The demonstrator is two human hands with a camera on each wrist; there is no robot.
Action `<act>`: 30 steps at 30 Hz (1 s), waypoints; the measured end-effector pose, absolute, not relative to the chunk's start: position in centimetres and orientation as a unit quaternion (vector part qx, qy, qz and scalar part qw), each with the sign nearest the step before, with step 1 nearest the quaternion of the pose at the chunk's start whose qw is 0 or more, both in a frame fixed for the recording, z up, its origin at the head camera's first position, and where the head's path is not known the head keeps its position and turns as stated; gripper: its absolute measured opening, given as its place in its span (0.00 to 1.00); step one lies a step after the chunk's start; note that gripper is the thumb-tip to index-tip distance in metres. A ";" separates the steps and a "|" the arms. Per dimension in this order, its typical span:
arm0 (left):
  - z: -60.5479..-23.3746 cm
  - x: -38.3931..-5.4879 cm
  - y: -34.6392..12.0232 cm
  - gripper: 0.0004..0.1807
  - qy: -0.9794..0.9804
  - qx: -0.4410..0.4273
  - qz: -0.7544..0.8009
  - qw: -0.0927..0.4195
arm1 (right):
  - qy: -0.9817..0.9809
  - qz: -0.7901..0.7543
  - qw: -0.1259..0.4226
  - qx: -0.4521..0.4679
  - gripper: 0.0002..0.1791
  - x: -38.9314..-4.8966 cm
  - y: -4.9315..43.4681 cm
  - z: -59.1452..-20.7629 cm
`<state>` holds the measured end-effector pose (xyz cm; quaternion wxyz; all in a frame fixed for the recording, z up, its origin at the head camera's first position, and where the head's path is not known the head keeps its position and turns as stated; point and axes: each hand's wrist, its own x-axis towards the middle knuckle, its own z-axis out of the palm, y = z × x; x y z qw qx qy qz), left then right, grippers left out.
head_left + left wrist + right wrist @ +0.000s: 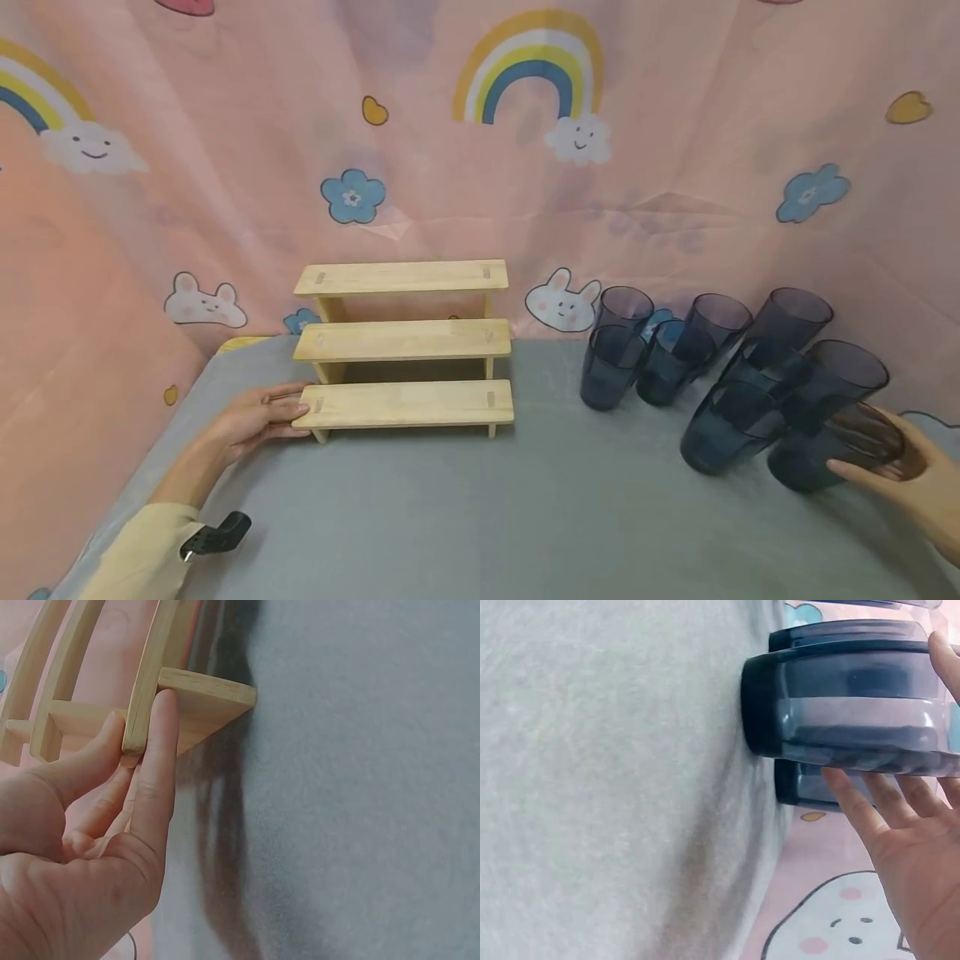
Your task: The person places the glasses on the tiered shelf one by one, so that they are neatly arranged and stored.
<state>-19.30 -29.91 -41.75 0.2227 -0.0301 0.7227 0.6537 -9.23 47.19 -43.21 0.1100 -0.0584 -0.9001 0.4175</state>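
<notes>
Your left sleeve (142,554) is closest, and past it your left hand (251,422) pinches the left end of the lowest step of a wooden stand (405,404). Well over on the right, your right hand (918,487) is wrapped round a blue cup (798,458), thumb on one side, fingers on the other. That cup is far right of the stand, whose long steps run left to right on the table (562,517).

There are nine cups (723,437) and one rack (402,340) (three shelves (405,404)).
</notes>
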 end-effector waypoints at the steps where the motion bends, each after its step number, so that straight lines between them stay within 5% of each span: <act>1: -41.8 -19.3 -30.0 0.38 0.723 -0.031 0.654 0.221 | -0.901 0.416 0.108 -0.058 0.49 -9.2 47.1 -43.1; 9: -41.9 -19.4 -30.0 0.38 0.722 -0.026 0.655 0.222 | -0.906 0.392 0.136 -0.079 0.49 -8.8 47.1 -42.4; 19: -41.6 -19.4 -29.6 0.37 0.723 -0.026 0.653 0.224 | -0.868 0.429 0.248 0.032 0.47 -9.1 48.1 -39.9; 30: -41.6 -19.2 -29.7 0.37 0.719 -0.032 0.658 0.221 | -0.935 0.296 0.198 0.006 0.45 -10.6 49.9 -38.3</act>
